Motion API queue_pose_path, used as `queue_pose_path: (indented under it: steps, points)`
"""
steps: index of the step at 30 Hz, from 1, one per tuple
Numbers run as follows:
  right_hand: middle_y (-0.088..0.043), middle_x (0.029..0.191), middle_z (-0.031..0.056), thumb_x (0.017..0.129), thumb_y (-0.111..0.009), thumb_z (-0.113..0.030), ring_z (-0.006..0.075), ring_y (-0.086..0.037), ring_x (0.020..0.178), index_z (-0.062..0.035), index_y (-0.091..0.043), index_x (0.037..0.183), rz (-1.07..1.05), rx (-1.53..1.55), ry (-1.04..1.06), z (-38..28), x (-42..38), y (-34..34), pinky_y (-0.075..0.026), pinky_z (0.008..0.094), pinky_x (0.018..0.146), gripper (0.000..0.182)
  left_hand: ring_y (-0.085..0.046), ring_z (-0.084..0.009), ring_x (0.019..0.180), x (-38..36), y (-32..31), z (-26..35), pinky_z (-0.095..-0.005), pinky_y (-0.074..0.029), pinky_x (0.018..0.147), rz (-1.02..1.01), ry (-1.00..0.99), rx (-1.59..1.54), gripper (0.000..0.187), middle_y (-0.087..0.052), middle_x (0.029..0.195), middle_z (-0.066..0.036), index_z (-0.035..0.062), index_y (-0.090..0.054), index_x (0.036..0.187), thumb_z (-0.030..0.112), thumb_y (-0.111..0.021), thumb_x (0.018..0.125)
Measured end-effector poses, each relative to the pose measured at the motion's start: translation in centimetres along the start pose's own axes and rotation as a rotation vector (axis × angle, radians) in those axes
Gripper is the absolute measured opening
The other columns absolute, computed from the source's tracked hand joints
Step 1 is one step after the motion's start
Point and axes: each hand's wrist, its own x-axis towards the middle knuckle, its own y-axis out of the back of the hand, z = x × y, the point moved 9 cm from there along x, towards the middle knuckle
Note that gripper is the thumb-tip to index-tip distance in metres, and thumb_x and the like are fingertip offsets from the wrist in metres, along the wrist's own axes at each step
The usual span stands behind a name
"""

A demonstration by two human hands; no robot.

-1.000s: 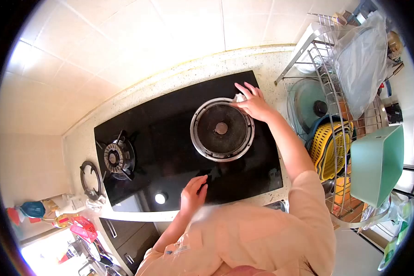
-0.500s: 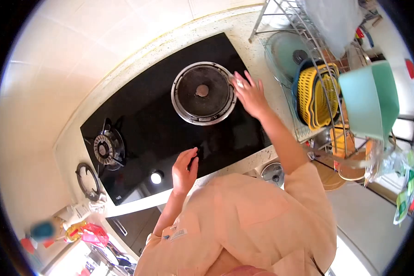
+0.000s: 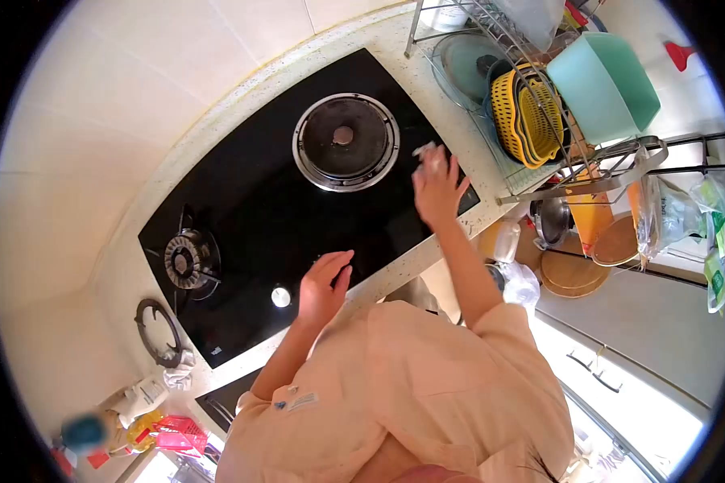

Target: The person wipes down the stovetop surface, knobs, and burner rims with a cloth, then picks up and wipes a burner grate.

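Observation:
On the black glass cooktop (image 3: 258, 201), the round burner (image 3: 345, 142) has a metal ring and a dark centre. My right hand (image 3: 437, 189) is just right of it, low over the glass, its fingers partly spread over a small pale item (image 3: 424, 150), too unclear to name. The hand and the ring are apart. Near the front edge, my left hand (image 3: 324, 286) hovers with fingers loosely bent and thumb apart, holding nothing visible. A second burner (image 3: 190, 262) with its pan support stands at the left. A bright round spot (image 3: 280, 297) lies left of my left hand.
A loose pan support (image 3: 158, 332) lies on the counter left of the cooktop. The wire rack (image 3: 491, 137) at the right holds yellow baskets (image 3: 528, 121), a glass lid (image 3: 463, 68) and a mint-green container (image 3: 604, 88). Tiled wall borders the back.
My right hand has moved off the burner ring, toward the cooktop's right front. My left hand keeps nearly the same pose. The view has shifted, showing more of the right side.

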Motion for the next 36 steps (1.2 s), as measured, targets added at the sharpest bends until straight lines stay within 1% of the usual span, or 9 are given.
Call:
queue_pose_path:
  steps: [5,11,15,17,20,24,27,29,36]
  points:
    - [-0.021,0.151,0.0107,0.082,-0.058,-0.039,0.0339,-0.019,0.138,-0.0167,-0.037,0.140,-0.212,0.233,0.239,-10.8,-9.2,-1.4,-0.017,0.0615,0.103,0.065,-0.063,-0.0284,0.082,-1.6,0.4,0.3,-0.0315,-0.051,0.067,0.009,-0.102,0.046,0.022,-0.064,0.095,-0.014,0.0011,-0.065,0.101,-0.001,-0.063,0.079]
    - [-0.022,0.150,0.0134,0.092,-0.044,-0.038,0.0337,-0.019,0.138,-0.0128,-0.034,0.141,0.030,0.005,-0.028,-2.0,-0.3,-0.4,-0.019,0.0656,0.102,0.056,-0.063,-0.0288,0.082,-2.6,1.6,-0.4,-0.0320,-0.051,0.067,0.011,-0.071,0.068,0.021,-0.064,0.093,-0.014,0.0003,-0.065,0.100,-0.002,-0.063,0.079]
    - [-0.019,0.152,0.0107,0.083,-0.053,-0.045,0.0338,-0.019,0.138,-0.0152,-0.036,0.140,-0.159,0.305,0.334,-12.6,-10.6,-1.1,-0.016,0.0659,0.102,0.067,-0.063,-0.0297,0.082,-2.7,2.0,-0.3,-0.0328,-0.052,0.068,0.010,-0.089,0.050,0.020,-0.064,0.093,-0.015,-0.0002,-0.065,0.099,-0.002,-0.063,0.079]
    - [-0.025,0.149,0.0111,0.081,-0.057,-0.041,0.0337,-0.021,0.136,-0.0166,-0.042,0.136,-0.136,0.158,0.347,-10.8,-8.5,-0.6,-0.020,0.0646,0.101,0.061,-0.064,-0.0304,0.083,-2.8,3.2,-0.4,-0.0330,-0.052,0.069,0.055,-0.134,0.117,0.018,-0.064,0.093,-0.016,-0.0006,-0.064,0.097,-0.002,-0.062,0.079]
    - [-0.030,0.146,0.0112,0.093,-0.044,-0.032,0.0328,-0.025,0.134,-0.0155,-0.041,0.136,0.099,-0.068,0.096,-2.0,-1.6,0.6,-0.022,0.0622,0.102,0.046,-0.064,-0.0284,0.083,-3.0,6.1,-1.7,-0.0307,-0.051,0.071,0.125,-0.037,0.157,0.019,-0.065,0.093,-0.015,-0.0003,-0.065,0.098,-0.004,-0.061,0.080]
    - [-0.049,0.130,0.0120,0.095,-0.043,-0.029,0.0314,-0.038,0.127,-0.0096,-0.051,0.125,-0.319,0.161,-0.104,-1.1,1.0,2.0,-0.031,0.0451,0.103,0.038,-0.064,-0.0242,0.085,-3.9,9.6,-3.0,-0.0286,-0.051,0.074,0.229,0.036,0.169,0.019,-0.066,0.094,-0.014,-0.0005,-0.065,0.099,-0.004,-0.060,0.081]
    - [-0.057,0.119,0.0120,0.090,-0.051,-0.022,0.0307,-0.045,0.122,-0.0080,-0.055,0.118,-0.336,0.672,0.163,-10.7,-5.7,1.8,-0.037,0.0371,0.100,0.032,-0.064,-0.0243,0.086,-4.9,10.8,-3.5,-0.0290,-0.051,0.075,0.269,0.064,0.160,0.018,-0.066,0.094,-0.014,-0.0012,-0.065,0.099,-0.004,-0.060,0.081]
    - [-0.052,0.127,0.0107,0.086,-0.055,-0.020,0.0292,-0.042,0.125,-0.0100,-0.053,0.122,-0.111,0.965,0.768,-17.6,-10.8,3.7,-0.036,0.0417,0.100,0.038,-0.064,-0.0246,0.084,-5.2,10.9,-3.6,-0.0290,-0.051,0.073,0.271,0.049,0.174,0.019,-0.065,0.094,-0.014,-0.0010,-0.065,0.099,-0.004,-0.060,0.081]
    - [-0.036,0.141,0.0098,0.085,-0.050,-0.023,0.0311,-0.035,0.127,-0.0172,-0.039,0.136,-0.103,0.014,0.297,-7.4,-5.1,1.1,-0.032,0.0582,0.097,0.053,-0.064,-0.0260,0.079,-5.4,9.8,-3.7,-0.0292,-0.051,0.068,0.214,-0.003,0.148,0.021,-0.064,0.094,-0.015,-0.0007,-0.065,0.101,-0.003,-0.061,0.081]
